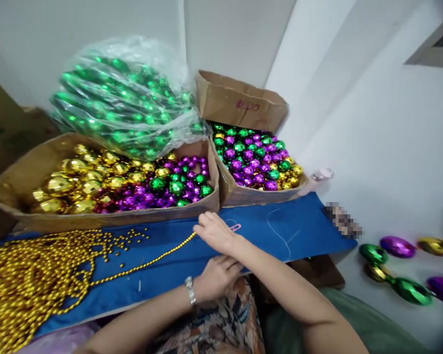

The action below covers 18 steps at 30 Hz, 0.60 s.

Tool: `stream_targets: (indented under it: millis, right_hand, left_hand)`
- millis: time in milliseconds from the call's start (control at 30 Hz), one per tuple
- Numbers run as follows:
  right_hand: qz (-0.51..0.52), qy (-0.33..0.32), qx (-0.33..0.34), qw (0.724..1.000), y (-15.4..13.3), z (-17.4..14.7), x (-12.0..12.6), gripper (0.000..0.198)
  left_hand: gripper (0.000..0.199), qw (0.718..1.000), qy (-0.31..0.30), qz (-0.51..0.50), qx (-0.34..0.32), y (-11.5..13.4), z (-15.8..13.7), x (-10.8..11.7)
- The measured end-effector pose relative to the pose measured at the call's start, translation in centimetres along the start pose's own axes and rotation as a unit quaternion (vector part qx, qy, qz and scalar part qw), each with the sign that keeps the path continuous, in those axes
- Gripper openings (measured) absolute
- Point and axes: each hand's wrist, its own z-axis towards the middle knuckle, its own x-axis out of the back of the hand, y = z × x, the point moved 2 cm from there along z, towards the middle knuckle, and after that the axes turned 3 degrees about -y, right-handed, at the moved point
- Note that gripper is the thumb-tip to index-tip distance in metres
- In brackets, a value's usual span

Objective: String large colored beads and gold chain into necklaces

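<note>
My right hand (216, 232) is closed on the end of a gold bead string (151, 262), above the blue-covered table. The string runs left from it, slightly slack, to a big heap of gold bead strings (33, 280). My left hand (218, 278), with a silver band at the wrist, is close below the right wrist near the table's front edge. Its fingers are curled, and whatever they may hold is hidden. Just beyond my right hand lies a small pink looped object (236, 227). Loose gold beads (127, 239) are scattered beside the heap.
Behind the table (258, 226) stand a left carton (107, 219) of gold, purple and green balls and a right carton (258, 195) of mixed balls. A clear bag of green balls (125, 98) rests on the left one. Large shiny beads (413, 290) lie at right.
</note>
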Motion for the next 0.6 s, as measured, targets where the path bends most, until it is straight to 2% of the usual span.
stream_targets:
  millis: [67, 100, 133, 200, 267, 333, 467, 533, 600]
  right_hand:
    - [0.015, -0.014, -0.022, 1.0, 0.7, -0.7, -1.3, 0.016]
    - [0.028, -0.02, -0.03, 0.999, 0.8, -1.1, -1.9, 0.017]
    - [0.043, -0.023, -0.036, 0.998, 0.8, -1.4, -2.5, 0.018]
    - [0.078, -0.012, -0.042, 0.996, 0.4, -1.9, -3.4, 0.018]
    - [0.11, 0.019, -0.04, 0.993, -0.2, -2.2, -3.6, 0.018]
    - [0.133, 0.052, -0.031, 0.989, -0.8, -2.2, -3.4, 0.019]
    - [0.156, 0.088, -0.035, 0.983, -1.5, -2.0, -3.2, 0.023]
    - [0.161, 0.084, -0.047, 0.982, -1.6, -1.9, -3.5, 0.021]
    - [0.167, 0.07, -0.061, 0.982, -1.5, -1.9, -3.9, 0.016]
  left_hand:
    - [0.025, 0.998, 0.012, 0.023, -0.061, 0.6, -2.2, 2.0]
    - [0.028, 0.997, 0.047, 0.03, -0.053, 0.4, -3.1, 3.2]
    - [0.032, 0.995, 0.093, 0.037, -0.026, -0.1, -3.7, 4.3]
    - [0.038, 0.981, 0.178, 0.032, 0.075, -1.8, -4.3, 6.3]
    - [0.04, 0.965, 0.203, -0.01, 0.167, -3.6, -4.2, 7.4]
    - [0.04, 0.953, 0.174, -0.096, 0.227, -5.0, -3.7, 7.7]
    - [0.039, 0.919, 0.075, -0.268, 0.28, -6.0, -2.5, 7.6]
    - [0.038, 0.911, 0.055, -0.29, 0.289, -6.1, -2.4, 7.6]
    - [0.036, 0.917, 0.046, -0.271, 0.287, -6.5, -2.6, 7.6]
